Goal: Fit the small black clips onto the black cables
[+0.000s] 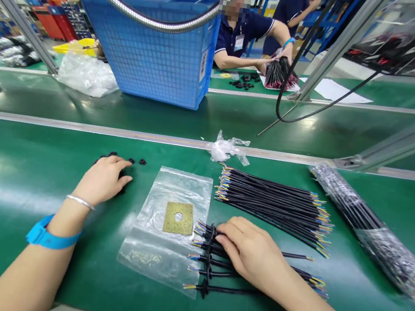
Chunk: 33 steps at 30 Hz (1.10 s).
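Note:
My left hand (101, 180) rests over small black rubber grommets (142, 162), its thumb and fingertips apart; some grommets are partly hidden under it. With my right hand (252, 248) I pinch a black cable (297, 256) close to its stripped end, beside the grommet fitted there. Several similar cables (226, 289) lie side by side below this hand, each with a black grommet near its left end. Coloured wire ends stick out past the grommets. Under these ends lies a clear zip bag (145, 229) with a square yellowish pad (170, 217), which has a round hole.
Behind my right hand lies a bundle of black cables (266, 201). A plastic-wrapped cable bundle (368, 226) slants along the right. Crumpled plastic (226, 149) sits by the metal rail. Beyond are a blue crate (161, 50), a hanging black cable (280, 99) and a co-worker (244, 36) holding wires.

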{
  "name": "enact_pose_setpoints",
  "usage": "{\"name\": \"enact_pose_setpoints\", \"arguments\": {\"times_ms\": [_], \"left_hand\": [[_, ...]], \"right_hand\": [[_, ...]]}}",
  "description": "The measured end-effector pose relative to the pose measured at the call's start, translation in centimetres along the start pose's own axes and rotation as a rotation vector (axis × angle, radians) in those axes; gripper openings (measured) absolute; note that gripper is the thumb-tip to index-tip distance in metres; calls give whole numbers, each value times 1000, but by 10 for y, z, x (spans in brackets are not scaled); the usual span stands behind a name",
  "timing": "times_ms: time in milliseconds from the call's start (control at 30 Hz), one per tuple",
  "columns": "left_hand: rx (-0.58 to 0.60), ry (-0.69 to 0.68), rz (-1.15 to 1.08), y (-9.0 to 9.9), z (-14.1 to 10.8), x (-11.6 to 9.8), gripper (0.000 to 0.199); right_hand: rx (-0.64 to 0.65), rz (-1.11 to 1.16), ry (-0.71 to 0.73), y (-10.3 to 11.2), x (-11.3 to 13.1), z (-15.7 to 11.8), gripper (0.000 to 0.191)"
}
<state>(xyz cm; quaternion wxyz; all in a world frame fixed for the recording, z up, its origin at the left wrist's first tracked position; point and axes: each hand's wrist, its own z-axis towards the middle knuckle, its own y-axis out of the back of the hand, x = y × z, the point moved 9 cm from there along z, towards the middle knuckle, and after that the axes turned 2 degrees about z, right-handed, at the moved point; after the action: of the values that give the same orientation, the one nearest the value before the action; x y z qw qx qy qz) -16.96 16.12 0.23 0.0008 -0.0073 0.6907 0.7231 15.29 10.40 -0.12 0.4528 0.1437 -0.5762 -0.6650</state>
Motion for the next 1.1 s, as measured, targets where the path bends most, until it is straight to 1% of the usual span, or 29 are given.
{"name": "enact_pose_setpoints", "arguments": {"times_ms": [33, 100, 167, 233, 333, 433, 533, 600, 667, 767, 867, 1000, 1100], "left_hand": [[28, 14, 25, -4, 1, 6, 36], [43, 28, 35, -8, 2, 10, 28], [31, 33, 31, -8, 3, 9, 23], [18, 48, 26, -5, 3, 8, 23], [-2, 81, 19, 0, 1, 11, 24], [-23, 100, 21, 8, -1, 11, 23], [-99, 125, -36, 22, -4, 4, 28], [-152, 129, -127, 29, -6, -3, 31], [-184, 108, -217, 31, -7, -10, 31], [-197, 100, -403, 27, -9, -16, 32], [-181, 162, -671, 19, -9, -15, 37], [-120, 237, -974, 8, -10, -23, 42], [18, 247, -1243, -7, -12, -45, 45]], "right_hand": [[-7, 3, 1, 2, -2, 0, 18], [-48, -11, -18, 10, -15, 1, 18], [-126, -62, -62, 20, -35, 1, 17], [-197, -132, -105, 28, -58, 1, 18], [-211, -202, -127, 28, -81, 2, 15], [-187, -231, -129, 25, -87, 3, 12], [-161, -244, -126, 23, -84, 4, 12], [-147, -250, -127, 24, -81, 4, 13], [-136, -256, -133, 24, -80, 4, 13], [-124, -265, -147, 25, -80, 5, 12], [-120, -278, -166, 26, -80, 6, 10], [-126, -294, -184, 27, -78, 7, 7], [-149, -307, -180, 29, -76, 7, 8]]}}
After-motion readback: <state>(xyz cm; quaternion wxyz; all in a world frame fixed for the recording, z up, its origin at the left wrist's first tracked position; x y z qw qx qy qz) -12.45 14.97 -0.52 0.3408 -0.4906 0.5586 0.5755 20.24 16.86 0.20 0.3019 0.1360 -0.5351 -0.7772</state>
